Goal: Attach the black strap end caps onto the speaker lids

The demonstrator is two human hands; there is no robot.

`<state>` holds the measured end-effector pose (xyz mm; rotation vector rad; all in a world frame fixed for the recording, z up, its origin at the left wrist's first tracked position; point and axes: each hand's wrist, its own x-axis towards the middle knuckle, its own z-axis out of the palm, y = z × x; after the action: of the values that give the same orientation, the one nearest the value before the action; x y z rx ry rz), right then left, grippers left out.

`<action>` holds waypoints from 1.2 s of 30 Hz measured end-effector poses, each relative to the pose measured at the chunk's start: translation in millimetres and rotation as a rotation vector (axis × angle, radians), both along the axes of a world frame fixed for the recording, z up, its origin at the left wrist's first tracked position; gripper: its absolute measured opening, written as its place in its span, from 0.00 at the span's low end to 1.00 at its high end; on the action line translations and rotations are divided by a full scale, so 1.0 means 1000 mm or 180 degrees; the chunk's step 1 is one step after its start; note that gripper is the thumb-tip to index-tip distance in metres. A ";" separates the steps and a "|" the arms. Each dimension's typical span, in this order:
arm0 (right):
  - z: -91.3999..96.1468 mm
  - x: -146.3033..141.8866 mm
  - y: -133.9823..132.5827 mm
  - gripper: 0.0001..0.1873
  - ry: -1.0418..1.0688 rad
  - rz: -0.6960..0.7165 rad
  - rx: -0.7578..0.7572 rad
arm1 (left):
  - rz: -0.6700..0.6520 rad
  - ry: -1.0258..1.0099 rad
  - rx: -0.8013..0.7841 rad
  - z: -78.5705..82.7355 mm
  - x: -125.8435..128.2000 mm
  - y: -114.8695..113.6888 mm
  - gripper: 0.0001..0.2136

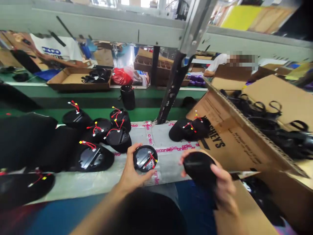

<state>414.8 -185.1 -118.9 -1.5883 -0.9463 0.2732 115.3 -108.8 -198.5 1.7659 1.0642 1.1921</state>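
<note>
My left hand is closed round a black round speaker-like unit, thumb and fingers on its rim. Its glossy end faces up, with red wires and small yellow and white connectors on it. My right hand grips a black rounded piece, somewhat blurred, held apart from the unit to its left. Left of my hands, several similar black units with red wires stand on the bench, among them one with a glossy end. Below my hands is a large dark rounded shape, too blurred to name.
A cardboard box full of black strapped parts leans at right, above another open box. Black wired units stand beside it. A metal post rises behind the plastic-covered bench. Other people are across the way.
</note>
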 end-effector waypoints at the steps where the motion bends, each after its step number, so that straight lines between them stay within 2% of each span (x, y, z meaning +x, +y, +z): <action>1: -0.014 -0.013 0.011 0.38 0.0178 0.0183 -0.0024 | 0.0032 -0.0067 -0.0066 0.001 0.002 -0.001 0.44; 4: -0.050 -0.044 0.045 0.33 0.0861 0.0973 -0.0203 | -0.0227 -0.0065 -0.0054 0.013 0.001 0.003 0.39; 7: -0.077 -0.057 0.065 0.30 0.1415 0.1768 -0.0519 | -0.0300 0.0382 0.0213 0.036 -0.008 0.009 0.32; 10: -0.090 -0.059 0.065 0.35 0.1801 0.2276 -0.0636 | -0.0141 0.1103 0.0538 0.062 -0.018 0.011 0.19; 13: -0.088 -0.065 0.058 0.37 0.2189 0.2698 -0.0585 | -0.0363 0.1628 0.0832 0.080 -0.021 0.012 0.06; 16: -0.081 -0.078 0.054 0.31 0.2224 0.2627 -0.0456 | -0.0554 0.1494 0.0924 0.086 -0.017 0.016 0.03; 18: -0.078 -0.086 0.052 0.28 0.2320 0.2467 -0.0384 | -0.0664 0.1224 0.0942 0.084 -0.013 0.020 0.03; 21: -0.077 -0.095 0.049 0.26 0.2622 0.2245 -0.0343 | -0.0842 0.0966 0.1244 0.078 -0.012 0.028 0.06; 24: -0.079 -0.100 0.046 0.25 0.2851 0.2080 -0.0313 | -0.1086 0.1072 0.1550 0.076 -0.017 0.034 0.10; 28: -0.082 -0.103 0.048 0.26 0.3246 0.2051 -0.0279 | -0.1274 0.1337 0.1565 0.083 -0.022 0.037 0.09; 31: -0.082 -0.106 0.047 0.26 0.3258 0.2053 -0.0317 | -0.0871 0.0998 0.1035 0.083 -0.018 0.034 0.05; 34: -0.079 -0.110 0.043 0.25 0.3178 0.2051 -0.0377 | -0.0331 0.0496 0.0222 0.077 -0.010 0.027 0.10; 36: -0.077 -0.113 0.040 0.24 0.3183 0.2018 -0.0338 | -0.0143 0.0358 0.0053 0.072 -0.005 0.022 0.12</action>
<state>302.0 -144.8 -196.0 -0.9656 -0.5891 1.4223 110.4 -86.8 -126.1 1.8788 1.0759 1.0881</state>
